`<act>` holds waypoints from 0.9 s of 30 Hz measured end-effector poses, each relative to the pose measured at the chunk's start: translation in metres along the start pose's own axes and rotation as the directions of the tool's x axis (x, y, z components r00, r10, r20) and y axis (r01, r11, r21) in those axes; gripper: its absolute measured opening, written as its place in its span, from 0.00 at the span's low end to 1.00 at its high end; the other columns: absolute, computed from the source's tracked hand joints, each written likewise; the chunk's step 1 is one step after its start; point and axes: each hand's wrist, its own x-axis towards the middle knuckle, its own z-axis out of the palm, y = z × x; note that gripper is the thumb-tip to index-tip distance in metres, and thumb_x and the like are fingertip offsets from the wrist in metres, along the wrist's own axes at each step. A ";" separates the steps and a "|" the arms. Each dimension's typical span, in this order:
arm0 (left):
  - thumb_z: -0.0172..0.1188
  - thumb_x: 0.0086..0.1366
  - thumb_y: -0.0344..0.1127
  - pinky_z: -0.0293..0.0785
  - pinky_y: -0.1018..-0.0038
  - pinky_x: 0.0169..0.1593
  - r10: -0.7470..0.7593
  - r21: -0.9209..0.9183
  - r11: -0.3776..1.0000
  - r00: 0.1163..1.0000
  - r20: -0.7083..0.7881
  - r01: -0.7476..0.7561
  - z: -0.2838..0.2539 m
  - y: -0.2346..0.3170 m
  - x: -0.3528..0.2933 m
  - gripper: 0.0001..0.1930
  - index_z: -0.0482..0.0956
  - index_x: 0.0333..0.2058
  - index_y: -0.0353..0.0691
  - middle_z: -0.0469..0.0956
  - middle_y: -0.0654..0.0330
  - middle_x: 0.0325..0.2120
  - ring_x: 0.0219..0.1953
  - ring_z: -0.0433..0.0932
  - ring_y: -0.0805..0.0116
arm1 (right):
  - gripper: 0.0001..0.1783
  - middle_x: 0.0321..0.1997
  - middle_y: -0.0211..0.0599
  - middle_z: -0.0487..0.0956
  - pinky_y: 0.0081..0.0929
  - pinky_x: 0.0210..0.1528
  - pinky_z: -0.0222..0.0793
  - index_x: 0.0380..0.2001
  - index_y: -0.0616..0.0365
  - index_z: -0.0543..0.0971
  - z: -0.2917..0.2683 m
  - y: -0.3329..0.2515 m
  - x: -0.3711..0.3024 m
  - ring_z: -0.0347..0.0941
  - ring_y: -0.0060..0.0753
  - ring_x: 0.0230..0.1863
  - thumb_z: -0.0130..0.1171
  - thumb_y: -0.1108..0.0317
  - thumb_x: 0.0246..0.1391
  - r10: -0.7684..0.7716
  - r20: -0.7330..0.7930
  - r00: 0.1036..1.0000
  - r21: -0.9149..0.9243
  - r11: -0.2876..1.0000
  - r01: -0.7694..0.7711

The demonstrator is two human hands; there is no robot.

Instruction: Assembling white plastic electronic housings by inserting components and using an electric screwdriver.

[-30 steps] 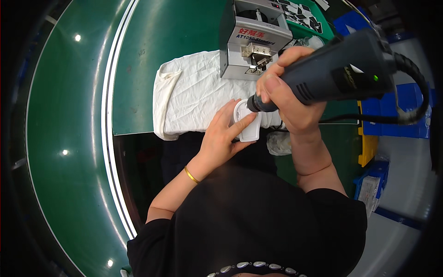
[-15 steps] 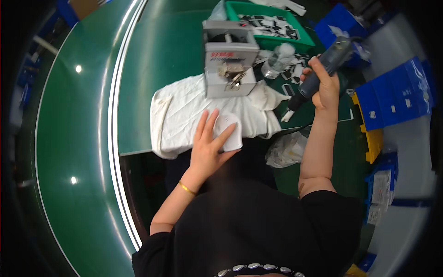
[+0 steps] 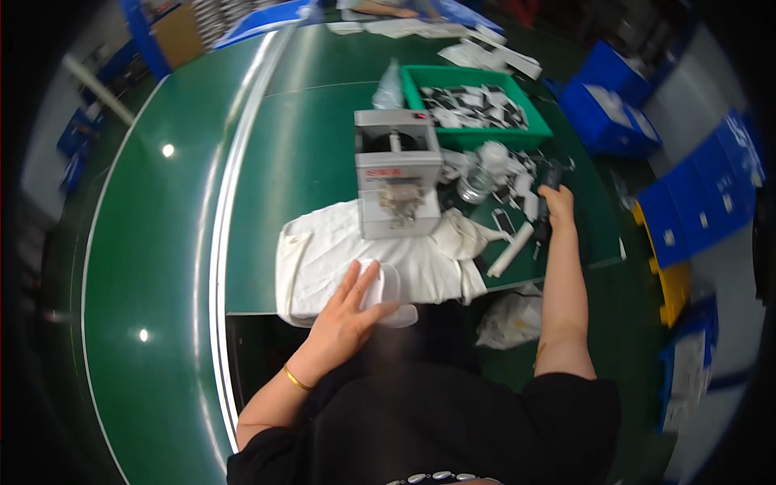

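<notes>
My left hand (image 3: 343, 319) is at the front edge of a folded white cloth (image 3: 323, 242). Its thumb and fingers lie over a pale, rounded plastic piece (image 3: 392, 283), blurred, which overhangs the table edge. Farther right, my right hand (image 3: 558, 204) is wrapped round a dark power screwdriver (image 3: 554, 174), its tip pointing down toward the tabletop. A white stick-like piece (image 3: 511, 250) lies just left of the tool, near a small black-and-white part (image 3: 503, 222). On the cloth's far side stands a grey box-shaped machine (image 3: 398, 174) with a metal mechanism in front.
A green tray (image 3: 477, 139) of black-and-white parts stands behind, with loose parts spilling around a clear jar (image 3: 475, 187). Blue bins (image 3: 695, 190) line the right side. Below the table edge hangs a clear plastic bag (image 3: 509, 319). A light strip (image 3: 234, 186) runs along the left.
My right hand has set the screwdriver lower and more upright beside the white stick-like piece. The view has shifted, showing more of the far table. My left hand stays at the plastic piece.
</notes>
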 end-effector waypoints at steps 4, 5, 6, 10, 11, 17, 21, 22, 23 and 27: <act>0.65 0.46 0.23 0.75 0.62 0.53 -0.047 0.049 0.997 0.995 -0.083 0.051 0.002 -0.020 -0.017 0.26 0.77 0.46 0.51 0.64 0.50 0.61 0.57 0.71 0.47 | 0.14 0.28 0.34 0.79 0.29 0.32 0.68 0.32 0.65 0.81 0.023 0.007 0.018 0.74 0.28 0.28 0.63 0.68 0.41 -0.051 0.147 0.988 0.029 0.998 0.047; 0.66 0.44 0.20 0.76 0.62 0.51 -0.127 -0.033 0.992 0.988 -0.093 0.125 0.002 -0.023 -0.022 0.27 0.76 0.45 0.49 0.66 0.51 0.61 0.56 0.73 0.50 | 0.14 0.29 0.34 0.80 0.27 0.33 0.69 0.33 0.66 0.81 0.028 0.006 0.020 0.74 0.28 0.28 0.63 0.69 0.41 -0.041 0.169 0.985 0.023 0.999 0.037; 0.66 0.45 0.21 0.78 0.64 0.47 -0.114 -0.055 0.993 0.973 -0.199 0.105 0.001 -0.027 -0.026 0.27 0.76 0.47 0.47 0.69 0.53 0.59 0.50 0.78 0.56 | 0.15 0.31 0.35 0.80 0.27 0.35 0.69 0.35 0.66 0.81 0.026 0.013 0.028 0.74 0.28 0.30 0.64 0.69 0.43 -0.058 0.195 0.979 0.071 0.996 0.045; 0.67 0.45 0.22 0.77 0.72 0.47 -0.392 -0.214 0.918 0.836 -0.384 0.333 -0.024 -0.053 -0.050 0.29 0.75 0.50 0.45 0.71 0.52 0.56 0.47 0.79 0.58 | 0.16 0.37 0.37 0.80 0.27 0.37 0.72 0.40 0.65 0.79 0.017 0.028 0.034 0.76 0.29 0.34 0.67 0.68 0.50 -0.127 0.181 0.975 0.230 0.970 0.084; 0.65 0.47 0.21 0.76 0.72 0.47 -0.307 -0.159 0.951 0.759 -0.574 0.264 -0.029 -0.077 -0.058 0.28 0.75 0.50 0.40 0.72 0.52 0.55 0.45 0.79 0.61 | 0.19 0.39 0.39 0.80 0.27 0.39 0.72 0.43 0.66 0.78 0.010 0.031 0.033 0.76 0.29 0.36 0.67 0.66 0.51 -0.133 0.167 0.977 0.202 0.974 0.098; 0.66 0.57 0.36 0.75 0.73 0.43 -0.765 -0.607 0.602 0.159 -0.623 0.518 -0.097 -0.195 -0.127 0.20 0.75 0.47 0.35 0.80 0.52 0.39 0.38 0.80 0.65 | 0.30 0.58 0.50 0.72 0.28 0.60 0.62 0.58 0.68 0.68 -0.003 0.022 -0.003 0.68 0.34 0.59 0.64 0.65 0.56 -0.237 -0.105 0.966 0.168 0.953 0.252; 0.68 0.52 0.52 0.68 0.61 0.56 -0.646 -0.155 0.417 0.172 -0.743 0.896 -0.101 -0.246 -0.149 0.23 0.82 0.41 0.41 0.77 0.52 0.48 0.53 0.72 0.53 | 0.21 0.53 0.42 0.76 0.24 0.56 0.65 0.54 0.67 0.72 0.013 -0.034 -0.082 0.72 0.29 0.52 0.59 0.68 0.60 -0.359 0.007 0.933 0.210 0.913 0.350; 0.68 0.50 0.57 0.65 0.59 0.59 -0.681 -0.081 0.278 0.137 -0.720 0.957 -0.101 -0.245 -0.143 0.25 0.83 0.40 0.44 0.76 0.53 0.51 0.57 0.69 0.51 | 0.18 0.50 0.39 0.77 0.21 0.54 0.66 0.52 0.66 0.74 0.023 -0.044 -0.100 0.73 0.26 0.49 0.58 0.69 0.62 -0.395 0.019 0.919 0.247 0.892 0.378; 0.66 0.49 0.61 0.66 0.60 0.58 -0.701 -0.113 0.267 0.112 -0.704 0.957 -0.100 -0.252 -0.143 0.27 0.84 0.40 0.46 0.76 0.56 0.51 0.57 0.69 0.53 | 0.17 0.48 0.37 0.77 0.20 0.52 0.67 0.51 0.67 0.74 0.034 -0.052 -0.117 0.73 0.25 0.48 0.57 0.69 0.62 -0.429 0.067 0.901 0.286 0.873 0.395; 0.69 0.51 0.55 0.62 0.62 0.64 -0.690 -0.087 0.296 0.150 -0.708 0.951 -0.095 -0.258 -0.146 0.30 0.79 0.49 0.43 0.68 0.51 0.58 0.61 0.64 0.50 | 0.13 0.45 0.34 0.78 0.18 0.50 0.66 0.48 0.67 0.76 0.078 -0.082 -0.199 0.72 0.21 0.45 0.55 0.71 0.63 -0.547 0.346 0.762 0.407 0.820 0.403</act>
